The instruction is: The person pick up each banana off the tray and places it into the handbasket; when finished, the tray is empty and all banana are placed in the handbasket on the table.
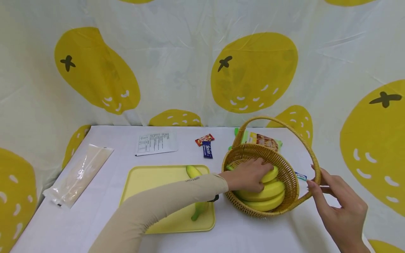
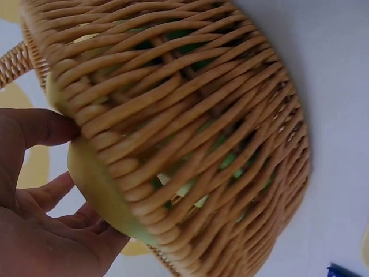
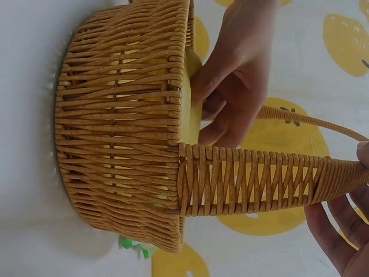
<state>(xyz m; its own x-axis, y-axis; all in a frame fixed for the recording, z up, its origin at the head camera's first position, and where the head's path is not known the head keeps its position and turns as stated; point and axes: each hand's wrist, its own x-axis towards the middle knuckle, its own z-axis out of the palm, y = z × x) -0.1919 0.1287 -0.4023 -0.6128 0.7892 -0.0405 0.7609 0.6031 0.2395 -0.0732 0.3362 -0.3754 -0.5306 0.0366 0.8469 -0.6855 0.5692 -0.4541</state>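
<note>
A wicker basket stands on the table with a bunch of bananas inside. My left hand reaches over its rim and grips the bananas from above. In the left wrist view, the thumb and fingers of the left hand curl about a yellow banana at the basket's edge. My right hand holds the arched handle on its right side, between thumb and fingers. The right wrist view shows that handle rising from the rim, the basket tilted little if at all.
Left of the basket lies a yellow tray with a banana partly under my left sleeve. Behind are a red snack packet, a blue one and a printed white pouch. A clear-wrapped package lies far left; a food bag sits behind the basket.
</note>
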